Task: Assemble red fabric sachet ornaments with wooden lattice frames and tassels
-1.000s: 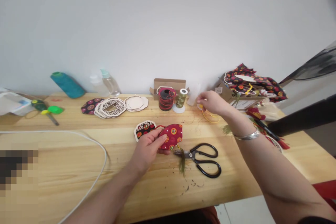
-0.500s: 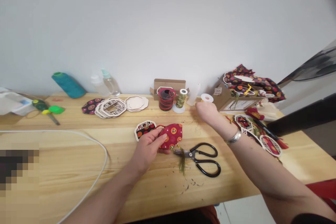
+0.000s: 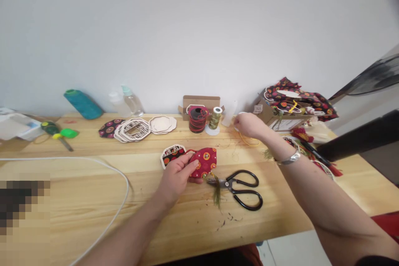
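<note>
My left hand (image 3: 179, 174) is closed on a small red patterned cloth pouch (image 3: 205, 163), thumb on top. A green tassel (image 3: 217, 196) hangs from the pouch's lower right edge. Behind those fingers lies a lattice ornament (image 3: 170, 156) backed with black flowered cloth. Black-handled scissors (image 3: 245, 190) rest just right of the tassel, blades towards the pouch. My right hand (image 3: 252, 126) is reached out at the back, fingers pinched on a yellow cord (image 3: 247, 142) that loops below it. The hand mostly covers a white spool; its fingertips are partly hidden.
At the back stand a red cord spool (image 3: 197, 119), a gold thread spool (image 3: 215, 118) and an open small carton (image 3: 201, 100). Wooden lattice pieces (image 3: 134, 130) lie left. A cardboard box (image 3: 268, 115) heaped with cloth is right, before a black post (image 3: 358, 135). A white cable (image 3: 124, 178) curves across the left.
My right hand has shifted slightly right over the white spool, and a loop of yellow cord now shows under it. My left hand still holds the pouch in the same place.
</note>
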`<state>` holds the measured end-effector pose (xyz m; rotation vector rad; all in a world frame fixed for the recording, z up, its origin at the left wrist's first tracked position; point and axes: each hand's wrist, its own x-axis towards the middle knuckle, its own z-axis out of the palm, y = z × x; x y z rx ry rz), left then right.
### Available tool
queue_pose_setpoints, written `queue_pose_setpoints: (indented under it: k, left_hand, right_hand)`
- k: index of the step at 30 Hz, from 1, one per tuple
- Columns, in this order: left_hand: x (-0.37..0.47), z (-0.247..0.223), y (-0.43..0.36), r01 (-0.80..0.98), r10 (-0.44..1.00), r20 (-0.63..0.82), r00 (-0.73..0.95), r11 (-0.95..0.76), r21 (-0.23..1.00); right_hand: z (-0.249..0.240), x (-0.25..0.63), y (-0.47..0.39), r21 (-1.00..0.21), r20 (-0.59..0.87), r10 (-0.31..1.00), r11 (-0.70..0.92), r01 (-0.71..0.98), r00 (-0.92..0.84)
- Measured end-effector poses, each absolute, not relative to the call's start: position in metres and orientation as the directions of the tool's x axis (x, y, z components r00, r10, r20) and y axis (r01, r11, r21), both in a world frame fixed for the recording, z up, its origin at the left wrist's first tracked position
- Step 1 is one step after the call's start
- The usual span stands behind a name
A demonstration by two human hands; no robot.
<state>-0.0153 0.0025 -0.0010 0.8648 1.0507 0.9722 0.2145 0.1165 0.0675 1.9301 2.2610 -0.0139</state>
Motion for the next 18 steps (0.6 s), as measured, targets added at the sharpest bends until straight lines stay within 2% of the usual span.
queue_pose_setpoints:
  k: [3, 5, 6, 7, 8, 10, 11, 15, 18]
  left_hand:
    - [-0.015, -0.002, 0.003, -0.225, 0.936, -0.293, 0.196, 0.333, 0.916]
    - [-0.015, -0.002, 0.003, -0.225, 0.935, -0.292, 0.200, 0.334, 0.915]
    - [-0.015, -0.001, 0.003, -0.227, 0.935, -0.288, 0.206, 0.332, 0.916]
    - [-0.015, -0.001, 0.002, -0.226, 0.934, -0.287, 0.211, 0.332, 0.916]
    - [-0.015, -0.001, 0.002, -0.226, 0.935, -0.289, 0.207, 0.333, 0.916]
    - [-0.016, -0.001, 0.002, -0.224, 0.937, -0.286, 0.202, 0.329, 0.917]
    - [-0.016, -0.002, 0.002, -0.224, 0.938, -0.285, 0.199, 0.326, 0.918]
    - [-0.016, -0.003, 0.002, -0.226, 0.939, -0.282, 0.196, 0.322, 0.919]
    - [-0.015, -0.003, 0.002, -0.234, 0.940, -0.285, 0.189, 0.325, 0.917]
  right_hand:
    - [0.098, 0.214, 0.116, -0.013, -0.098, 0.984, 0.149, 0.989, -0.149]
    - [0.112, 0.213, 0.115, -0.212, -0.045, 0.992, 0.107, 0.971, -0.119]
    - [0.114, 0.212, 0.114, -0.246, -0.033, 0.992, 0.107, 0.963, -0.119]
    - [0.113, 0.211, 0.114, -0.230, -0.034, 0.991, 0.118, 0.966, -0.129]
    - [0.108, 0.211, 0.113, -0.165, -0.050, 0.988, 0.138, 0.977, -0.148]
    - [0.089, 0.210, 0.114, 0.088, -0.108, 0.979, 0.182, 0.979, -0.173]
    - [0.078, 0.210, 0.114, 0.143, -0.112, 0.980, 0.178, 0.974, -0.162]
    - [0.036, 0.208, 0.109, 0.220, -0.127, 0.980, 0.180, 0.959, -0.155]
    - [0.024, 0.205, 0.105, 0.246, -0.141, 0.978, 0.186, 0.951, -0.155]
